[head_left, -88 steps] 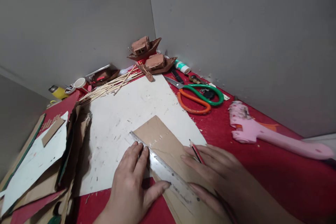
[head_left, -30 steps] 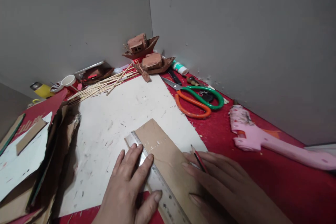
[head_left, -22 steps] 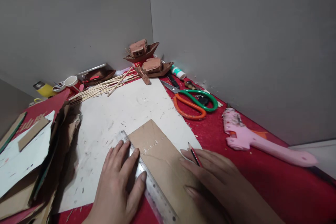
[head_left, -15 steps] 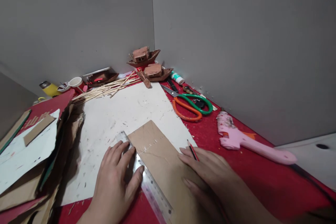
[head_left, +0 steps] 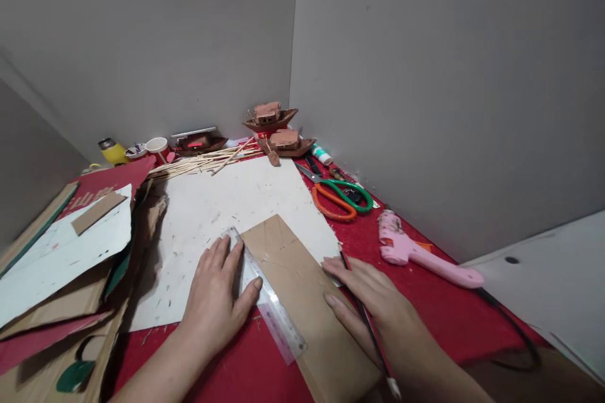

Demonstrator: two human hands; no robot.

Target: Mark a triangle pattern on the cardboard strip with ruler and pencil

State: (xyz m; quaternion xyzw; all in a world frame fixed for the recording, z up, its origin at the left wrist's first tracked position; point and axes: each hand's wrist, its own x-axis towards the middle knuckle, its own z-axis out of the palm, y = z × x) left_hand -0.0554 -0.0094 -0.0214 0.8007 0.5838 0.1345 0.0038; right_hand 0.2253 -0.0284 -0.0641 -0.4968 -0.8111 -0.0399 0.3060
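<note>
A brown cardboard strip (head_left: 293,271) lies aslant across the white sheet (head_left: 231,195) and the red tabletop, with faint lines and scuffs near its far end. A clear plastic ruler (head_left: 271,302) runs along its left long edge. My left hand (head_left: 215,289) rests on the ruler, fingers stretched and thumb spread to the right. At the strip's right edge, my right hand (head_left: 382,299) has its thumb and fingers against the cardboard. A red-and-black pencil (head_left: 372,330) is held in that hand, its tip pointing away from me and its other end towards me.
Scissors (head_left: 338,192) with green and orange handles and a pink glue gun (head_left: 416,252) lie to the right. At left is a stack of cardboard pieces (head_left: 51,315). Thin sticks (head_left: 203,162), paper cups (head_left: 157,148) and small brown model boats (head_left: 286,141) line the back.
My view has shifted a little. More of the pencil now shows along my right hand, where its lower length was hidden before. My left hand stays on the ruler.
</note>
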